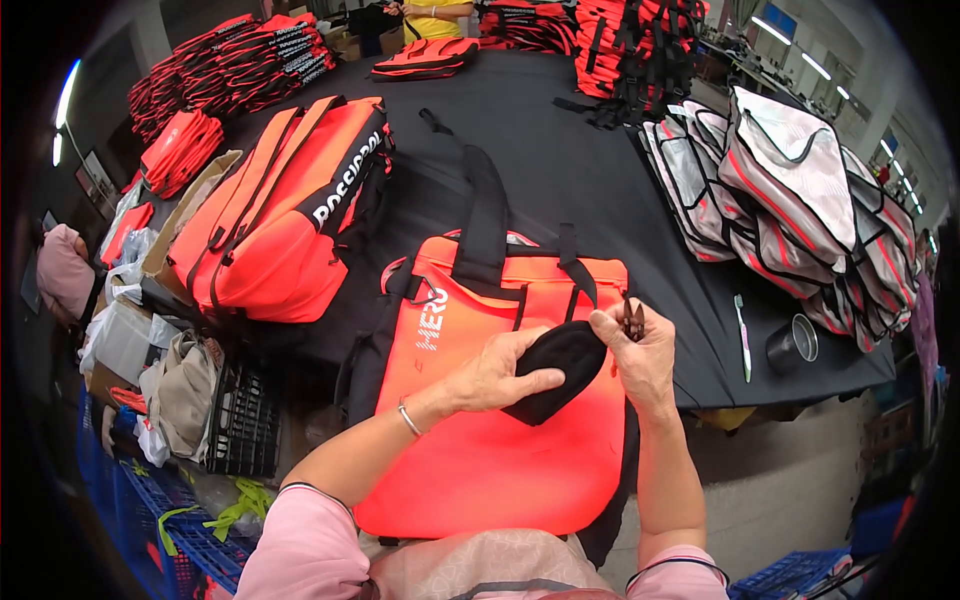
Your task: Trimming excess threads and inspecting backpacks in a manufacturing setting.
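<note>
A bright orange-red bag with black trim lies flat in front of me at the table's near edge. Over it, my left hand grips a rounded black padded fabric piece, thumb on top. My right hand is closed at the piece's right edge, with dark thread snips tucked in its fingers. Whether the right fingertips also pinch the fabric, I cannot tell. A wide black padded strap runs up from the bag's top, and a narrower black strap lies beside it.
Left stands a filled orange bag, near a black crate. Grey-white bag pieces pile up at right, by a toothbrush and a dark cup. Folded orange bags are stacked behind; another person stands across the black-covered table.
</note>
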Tool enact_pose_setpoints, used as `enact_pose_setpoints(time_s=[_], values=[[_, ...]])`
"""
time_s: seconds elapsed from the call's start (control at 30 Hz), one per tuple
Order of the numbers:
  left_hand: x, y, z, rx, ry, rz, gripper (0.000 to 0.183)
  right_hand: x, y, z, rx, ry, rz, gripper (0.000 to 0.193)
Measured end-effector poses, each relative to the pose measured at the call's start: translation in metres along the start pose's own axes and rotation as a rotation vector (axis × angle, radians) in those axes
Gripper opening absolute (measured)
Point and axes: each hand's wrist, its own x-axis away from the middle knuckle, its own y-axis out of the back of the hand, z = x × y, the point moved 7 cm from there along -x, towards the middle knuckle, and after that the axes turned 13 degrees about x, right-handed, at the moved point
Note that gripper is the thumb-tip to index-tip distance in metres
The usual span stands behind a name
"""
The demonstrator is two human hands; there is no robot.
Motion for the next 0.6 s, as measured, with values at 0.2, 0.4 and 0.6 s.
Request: enact_pose_setpoints(time_s=[0.2,0.4,0.6], values=[[0.023,0.001,-0.01,-0.494,-0.181,-0.037,0.04,0.015,-0.025,-0.023,0.042,-0.176,0.148,0.028],[0.032,-0.004,-0.011,-0.64,-0.434,-0.084,0.033,0.027,-0.059,-0.072,-0.253,-0.445,0.325,0.026],[0.05,0.016,0.025,-0.371,-0.233,-0.413,0.028,0.051,-0.012,-0.047,0.103,-0.316,0.106,0.036]])
